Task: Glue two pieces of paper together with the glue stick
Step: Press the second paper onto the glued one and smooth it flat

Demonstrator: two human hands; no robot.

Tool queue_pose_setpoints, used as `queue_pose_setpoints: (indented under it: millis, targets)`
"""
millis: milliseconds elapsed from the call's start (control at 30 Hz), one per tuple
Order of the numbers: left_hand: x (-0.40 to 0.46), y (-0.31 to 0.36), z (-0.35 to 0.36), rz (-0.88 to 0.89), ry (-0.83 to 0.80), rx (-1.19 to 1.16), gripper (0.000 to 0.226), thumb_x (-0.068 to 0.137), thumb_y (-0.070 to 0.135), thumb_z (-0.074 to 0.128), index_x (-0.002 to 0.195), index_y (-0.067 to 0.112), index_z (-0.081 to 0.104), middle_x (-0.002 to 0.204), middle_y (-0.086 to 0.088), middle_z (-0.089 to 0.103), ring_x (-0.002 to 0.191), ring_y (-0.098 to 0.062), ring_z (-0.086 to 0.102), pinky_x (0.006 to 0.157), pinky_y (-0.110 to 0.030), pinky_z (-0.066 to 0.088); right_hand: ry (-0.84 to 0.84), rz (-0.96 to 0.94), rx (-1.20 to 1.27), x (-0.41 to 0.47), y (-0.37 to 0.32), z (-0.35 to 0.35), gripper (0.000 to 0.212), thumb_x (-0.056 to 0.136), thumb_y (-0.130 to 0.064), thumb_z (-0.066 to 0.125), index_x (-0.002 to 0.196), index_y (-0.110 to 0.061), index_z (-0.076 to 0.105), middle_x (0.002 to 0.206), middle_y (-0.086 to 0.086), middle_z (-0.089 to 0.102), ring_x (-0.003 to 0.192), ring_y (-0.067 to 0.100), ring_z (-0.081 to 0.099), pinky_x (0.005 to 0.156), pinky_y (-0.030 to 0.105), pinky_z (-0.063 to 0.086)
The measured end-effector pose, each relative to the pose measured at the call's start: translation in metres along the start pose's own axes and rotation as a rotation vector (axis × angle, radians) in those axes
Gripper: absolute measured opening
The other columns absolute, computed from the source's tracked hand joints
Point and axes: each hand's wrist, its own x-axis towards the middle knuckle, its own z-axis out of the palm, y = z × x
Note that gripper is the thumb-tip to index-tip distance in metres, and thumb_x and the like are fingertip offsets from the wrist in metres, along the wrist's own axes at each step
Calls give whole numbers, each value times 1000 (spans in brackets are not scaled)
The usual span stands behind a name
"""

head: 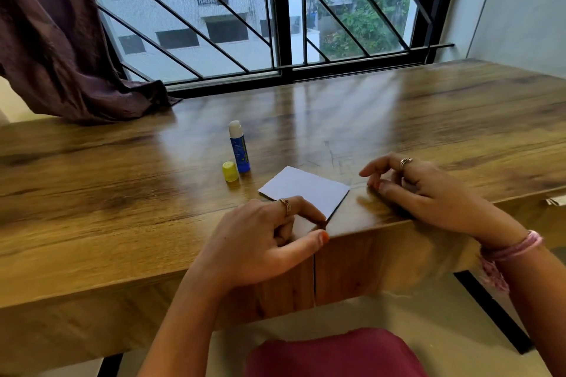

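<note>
Wooden desk [122, 193] by a window: paper [303, 190] gluing, seemingly near done.
Left hand [260, 242] pinches the paper's corner; right hand [422, 190] relaxed, empty; uncapped glue stick [239, 147] beyond the left hand.

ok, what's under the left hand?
The left hand covers the near corner of the white paper, fingers curled onto it at the table edge. A dark lower edge hints at a second sheet; the covered part and any glue are hidden.

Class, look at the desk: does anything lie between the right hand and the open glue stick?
Yes. The white paper lies flat between the right hand and the glue stick; being flat, it hardly blocks a reach over it.
</note>
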Motion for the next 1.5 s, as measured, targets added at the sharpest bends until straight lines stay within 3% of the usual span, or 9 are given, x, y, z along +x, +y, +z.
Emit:
queue_pose_setpoints:
  millis: [200,400,600,733,967,1067,1233,1333,1500]
  targets:
    - [2,-1,2,-38,29,23,29,81,63,47,99,42,57,51,6,43,51,-8,46,47,-19,29,-144,-75,-258,3,3,1,41,92,-35,31,125,-57,42,112,-20,45,100,-4,41,82,12,26]
    - [3,0,2,-55,27,27,27,82,63,45,93,42,58,51,5,45,52,-9,47,47,-18,31,-205,-65,-432,9,-7,6,48,88,-36,23,128,-56,42,111,-16,38,102,7,47,78,32,28]
    - [4,1,5,-116,95,30,19,88,53,51,93,37,60,49,7,45,49,-9,45,47,-17,28,-152,-67,-391,3,-12,8,54,81,-46,16,120,-52,52,104,-19,39,96,1,43,81,34,29]
    - [6,3,8,-144,153,70,19,88,48,52,95,34,63,48,10,44,44,-8,44,45,-14,30,-128,-57,-392,-9,-21,8,43,87,-36,28,117,-53,55,104,-19,39,98,1,41,81,33,26]
    - [7,6,12,-201,218,138,24,90,39,50,107,32,66,45,12,38,42,-5,44,42,-13,33,-178,-125,-262,-18,-26,13,50,85,-35,22,121,-57,49,96,-28,38,97,9,45,84,37,31]
    - [9,5,14,-226,235,142,25,90,41,49,108,34,65,45,13,37,42,-6,43,43,-13,24,-202,-190,-263,-17,-27,19,50,88,-28,25,124,-57,45,99,-24,37,97,9,43,86,34,31]
    - [11,2,14,-233,241,142,25,91,45,48,107,36,63,44,7,41,41,-7,43,43,-18,25,-106,-121,-59,-10,-23,16,39,91,-25,40,124,-44,51,102,-18,49,87,2,54,78,9,38]
    - [11,2,15,-229,243,126,27,92,46,47,114,37,59,45,6,44,43,-7,46,45,-19,29,-32,-99,-74,-11,-20,18,33,91,-29,42,120,-34,57,99,-18,51,83,-1,56,74,6,38]
    - [10,1,14,-227,249,93,27,93,40,47,119,37,55,49,4,49,44,-7,47,45,-15,27,-39,-178,-157,-16,-19,24,37,91,-32,35,119,-37,60,99,-13,51,90,9,52,82,22,41]
